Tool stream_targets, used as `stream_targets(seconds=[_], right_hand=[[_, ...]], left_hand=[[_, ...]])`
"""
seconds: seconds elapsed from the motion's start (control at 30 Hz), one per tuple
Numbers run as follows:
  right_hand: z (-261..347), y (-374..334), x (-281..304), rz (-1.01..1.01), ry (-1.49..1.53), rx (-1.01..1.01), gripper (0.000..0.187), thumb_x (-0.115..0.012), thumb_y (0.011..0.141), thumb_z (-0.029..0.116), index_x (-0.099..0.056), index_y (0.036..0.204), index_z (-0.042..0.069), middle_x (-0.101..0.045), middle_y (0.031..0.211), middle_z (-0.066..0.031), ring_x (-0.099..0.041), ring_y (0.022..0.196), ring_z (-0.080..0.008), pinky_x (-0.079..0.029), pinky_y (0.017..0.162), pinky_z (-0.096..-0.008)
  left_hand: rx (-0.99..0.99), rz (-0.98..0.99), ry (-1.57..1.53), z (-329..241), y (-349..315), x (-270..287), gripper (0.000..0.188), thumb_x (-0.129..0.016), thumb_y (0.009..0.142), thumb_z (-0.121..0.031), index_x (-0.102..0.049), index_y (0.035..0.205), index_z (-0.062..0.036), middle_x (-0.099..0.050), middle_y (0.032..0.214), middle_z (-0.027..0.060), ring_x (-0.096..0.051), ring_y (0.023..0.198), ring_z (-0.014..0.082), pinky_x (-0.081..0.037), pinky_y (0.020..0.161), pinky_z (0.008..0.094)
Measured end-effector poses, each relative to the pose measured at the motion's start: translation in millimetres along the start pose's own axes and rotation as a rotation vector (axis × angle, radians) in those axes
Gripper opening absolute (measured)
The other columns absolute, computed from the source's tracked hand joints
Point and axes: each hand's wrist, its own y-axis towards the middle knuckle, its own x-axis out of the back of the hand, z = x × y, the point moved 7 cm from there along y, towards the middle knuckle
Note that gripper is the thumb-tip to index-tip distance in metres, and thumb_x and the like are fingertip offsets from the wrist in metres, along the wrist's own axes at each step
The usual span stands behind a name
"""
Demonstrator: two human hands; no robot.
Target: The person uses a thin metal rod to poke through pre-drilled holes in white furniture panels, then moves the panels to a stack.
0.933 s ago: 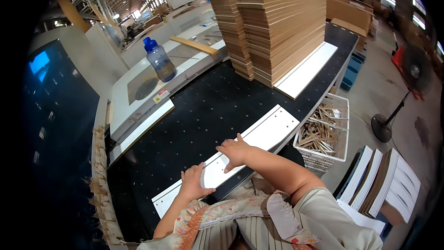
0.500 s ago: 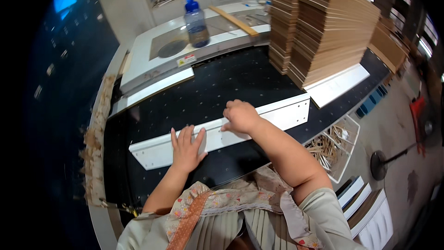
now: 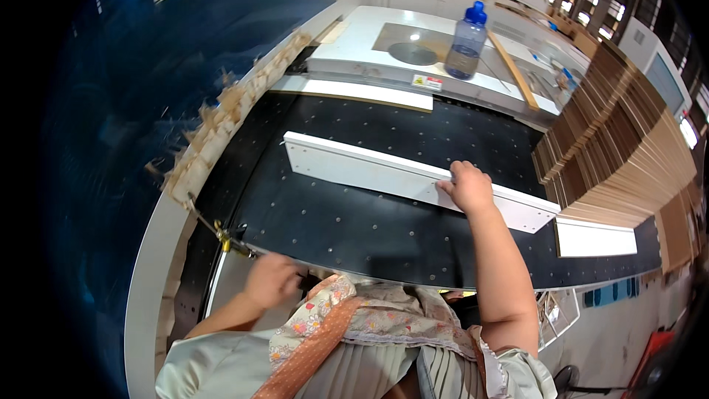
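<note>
A long white board (image 3: 369,171) with small holes near its ends stands on its long edge on the black worktable. My right hand (image 3: 473,186) is closed over its upper edge, right of the middle, with fingers behind and thumb in front. My left hand (image 3: 273,281) is off the board, low at the table's front left edge. It is blurred by motion, and its fingers are hard to make out. Near it is a thin metal nozzle with a brass-coloured fitting (image 3: 224,236).
A tall stack of brown-edged panels (image 3: 617,148) stands at the right, with a white panel (image 3: 594,239) beside its base. Another white strip (image 3: 362,94) lies at the back of the black table (image 3: 347,229). Beyond are a blue-capped bottle (image 3: 465,44) and a wooden stick (image 3: 513,70).
My left hand has let go of the board and moved down to the table's front left edge. My right hand still grips the board. The view has swung to the left.
</note>
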Motion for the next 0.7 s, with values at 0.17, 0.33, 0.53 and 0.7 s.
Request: stream_targets(seconds=[0.17,0.33,0.53,0.7], right_hand=[[-4,-2,-3,0.087,-0.183,-0.023,0.046,-0.077,0.065,0.031,-0.055,0.099,0.009,-0.06,0.097,-0.0071,-0.055,0.099,-0.0273,-0.037,0.089,-0.0534],[-4,3,-8,0.087,-0.222,-0.12,0.049,-0.078,0.064,0.029,-0.055,0.103,0.009,-0.057,0.103,-0.0068,-0.053,0.102,-0.027,-0.032,0.097,-0.0571],[-8,6,-9,0.054,-0.173,-0.102,0.055,-0.08,0.061,0.028,-0.055,0.106,0.009,-0.057,0.103,-0.0071,-0.051,0.104,-0.0264,-0.029,0.1,-0.0549],[-14,9,-15,0.034,-0.12,-0.059,0.06,-0.082,0.058,0.028,-0.056,0.108,0.008,-0.057,0.102,-0.0074,-0.052,0.101,-0.0266,-0.031,0.098,-0.0519]], left_hand=[[0.647,-0.244,0.358,85,-96,71,0.017,-0.066,0.071,-0.018,-0.059,0.074,-0.0019,-0.054,0.081,0.0163,-0.052,0.083,0.0362,-0.043,0.071,0.0425],[0.803,-0.076,0.424,119,-89,21,0.066,-0.061,0.08,-0.036,-0.039,0.128,0.0035,-0.039,0.133,0.0208,-0.026,0.131,0.0362,-0.022,0.106,0.0491],[0.742,-0.452,0.079,136,-56,-7,0.051,-0.053,0.084,-0.016,-0.038,0.131,-0.0009,-0.042,0.13,0.0236,-0.034,0.126,0.0385,-0.023,0.106,0.045],[0.853,-0.602,-0.127,125,-50,10,0.038,-0.052,0.087,-0.013,-0.046,0.121,0.0012,-0.055,0.113,0.0194,-0.053,0.106,0.0318,-0.039,0.093,0.0382]])
